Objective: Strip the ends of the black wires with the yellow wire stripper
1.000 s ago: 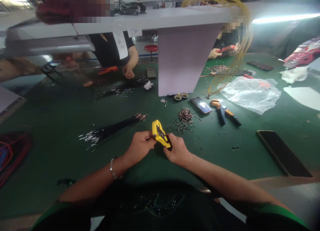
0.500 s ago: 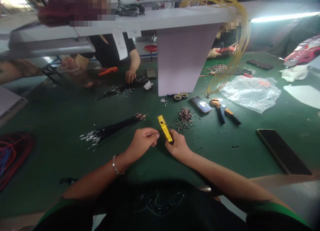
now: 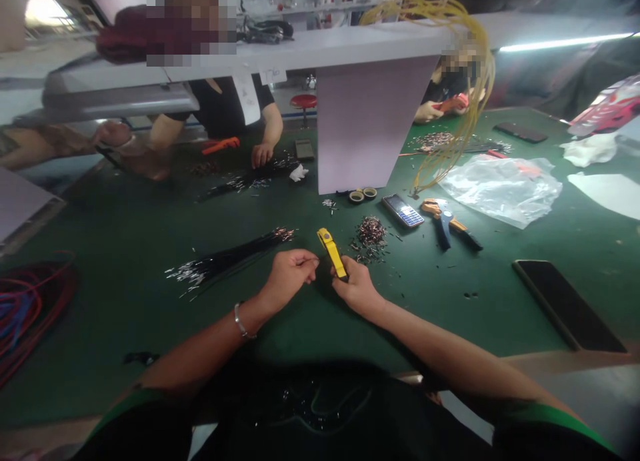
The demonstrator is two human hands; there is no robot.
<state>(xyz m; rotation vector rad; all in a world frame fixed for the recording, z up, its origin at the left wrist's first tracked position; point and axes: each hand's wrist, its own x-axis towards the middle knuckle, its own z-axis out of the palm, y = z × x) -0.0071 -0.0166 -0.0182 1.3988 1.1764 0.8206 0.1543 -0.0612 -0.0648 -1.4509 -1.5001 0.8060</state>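
My right hand [image 3: 357, 284] is wrapped round a yellow wire stripper [image 3: 332, 253], its head pointing up and slightly left. Just left of it, my left hand [image 3: 293, 274] is closed in a pinch. A thin dark wire [image 3: 317, 260] barely shows at those fingertips, close to the tool but apart from its head; most of the wire is hidden. Beyond my left hand lies a bundle of black wires [image 3: 233, 251], with bare copper ends on the right and silvery tips on the left. A heap of short copper-and-black offcuts [image 3: 372, 232] lies beyond my right hand.
Orange-and-blue pliers [image 3: 444, 222], a keypad phone [image 3: 403, 210] and tape rolls [image 3: 357, 196] lie ahead. At right are a dark smartphone [image 3: 565, 304] and a plastic bag [image 3: 505, 188]. Red cables [image 3: 33, 308] coil at left. A purple panel [image 3: 373, 128] stands between me and co-workers.
The yellow wire stripper has turned slightly in my right hand. My left hand's fingers have curled a little more. The view has shifted slightly; the co-worker's arm at far left has moved.
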